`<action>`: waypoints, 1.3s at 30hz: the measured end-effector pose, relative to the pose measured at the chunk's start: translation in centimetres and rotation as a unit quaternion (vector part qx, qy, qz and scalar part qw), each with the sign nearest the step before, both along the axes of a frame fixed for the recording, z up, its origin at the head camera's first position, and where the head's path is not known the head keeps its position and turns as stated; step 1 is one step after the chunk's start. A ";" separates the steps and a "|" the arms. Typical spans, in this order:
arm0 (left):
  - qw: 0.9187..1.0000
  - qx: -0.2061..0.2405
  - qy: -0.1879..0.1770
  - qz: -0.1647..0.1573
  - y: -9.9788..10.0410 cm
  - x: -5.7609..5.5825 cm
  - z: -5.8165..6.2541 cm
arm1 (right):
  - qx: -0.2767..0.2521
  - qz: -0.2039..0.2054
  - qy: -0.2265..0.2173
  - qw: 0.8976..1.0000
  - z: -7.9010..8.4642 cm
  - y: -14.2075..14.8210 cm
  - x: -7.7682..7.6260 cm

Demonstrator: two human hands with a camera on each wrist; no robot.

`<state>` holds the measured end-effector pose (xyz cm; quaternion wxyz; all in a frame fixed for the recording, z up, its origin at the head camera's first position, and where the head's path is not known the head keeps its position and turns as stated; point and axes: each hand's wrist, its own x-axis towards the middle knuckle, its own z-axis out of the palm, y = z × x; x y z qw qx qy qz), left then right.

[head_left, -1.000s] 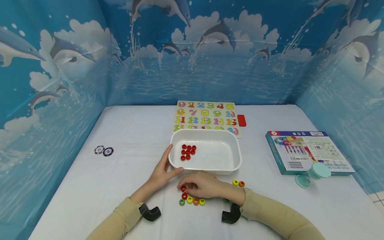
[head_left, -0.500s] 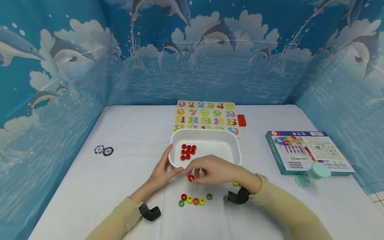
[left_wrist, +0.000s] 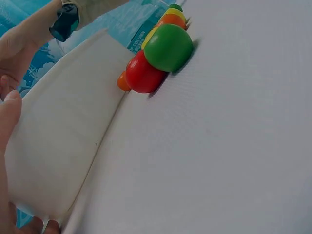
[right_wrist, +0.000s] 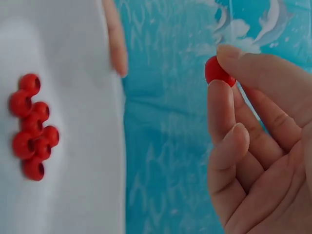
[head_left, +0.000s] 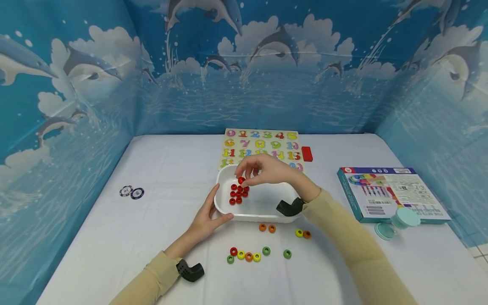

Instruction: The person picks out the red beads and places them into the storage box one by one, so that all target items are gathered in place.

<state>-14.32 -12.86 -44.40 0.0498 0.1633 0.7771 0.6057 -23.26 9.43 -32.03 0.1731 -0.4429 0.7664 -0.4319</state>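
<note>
My right hand (head_left: 267,169) pinches a red bead (right_wrist: 218,71) between thumb and fingertips, held over the left part of the white tray (head_left: 274,199). Below it, several red beads (head_left: 238,194) sit grouped in the tray; the right wrist view shows their dark holes. My left hand (head_left: 203,220) rests against the tray's near left corner, fingers extended along the left side and thumb at the front rim. In the left wrist view the left thumb (left_wrist: 10,109) lies by the rim, while fingertips (left_wrist: 35,226) show at the tray's lower edge.
In front of the tray lie another red bead (head_left: 234,251), green beads (head_left: 266,250), yellow beads (head_left: 241,254) and orange beads (head_left: 262,227). A number board (head_left: 261,144) and red block (head_left: 306,153) stand behind it. At right are a flat box (head_left: 392,192) and teal-capped container (head_left: 406,217); two chips (head_left: 137,193) lie left.
My right hand has lifted a red bead from the row on the table and carried it up and away from me, over the tray. The left hand has stayed at the tray's corner.
</note>
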 end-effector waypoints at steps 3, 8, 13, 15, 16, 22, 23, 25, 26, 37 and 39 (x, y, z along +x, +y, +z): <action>1.000 0.006 0.007 -0.004 0.0 0.0 0.0 | -0.002 -0.002 -0.032 0.999 -1.3 -0.3 -1.2; 1.000 0.014 0.013 -0.011 0.0 0.0 0.0 | 0.036 0.009 -0.058 0.998 -5.2 -0.6 -3.3; 1.000 0.014 0.015 -0.011 -0.1 0.0 0.0 | 0.117 0.029 -0.069 0.990 -8.0 -0.9 -4.5; 1.000 0.015 0.016 -0.011 -0.1 0.0 0.0 | 0.137 0.031 -0.068 0.988 -8.3 -1.0 -4.5; 1.000 0.015 0.017 -0.011 -0.1 0.0 0.0 | 0.146 0.031 -0.066 0.987 -8.5 -1.1 -4.5; 1.000 0.017 0.015 -0.013 -0.1 0.0 0.0 | 0.173 0.027 -0.063 0.983 -9.2 -1.1 -4.4; 1.000 0.018 0.015 -0.013 -0.1 0.0 0.1 | 0.175 0.028 -0.064 0.982 -9.3 -1.2 -4.4; 1.000 0.016 0.015 -0.012 0.0 0.0 0.1 | 0.179 0.025 -0.065 0.981 -9.4 -1.2 -4.4; 1.000 0.016 0.015 -0.012 0.0 0.0 0.1 | 0.181 0.025 -0.064 0.981 -9.4 -1.2 -4.3; 1.000 0.016 0.013 -0.010 -0.1 0.0 0.0 | 0.123 0.001 -0.017 0.992 -5.2 -0.6 -3.3; 1.000 0.013 0.009 -0.008 -0.1 0.0 0.0 | 0.101 0.003 -0.002 0.995 -3.7 -0.2 -2.5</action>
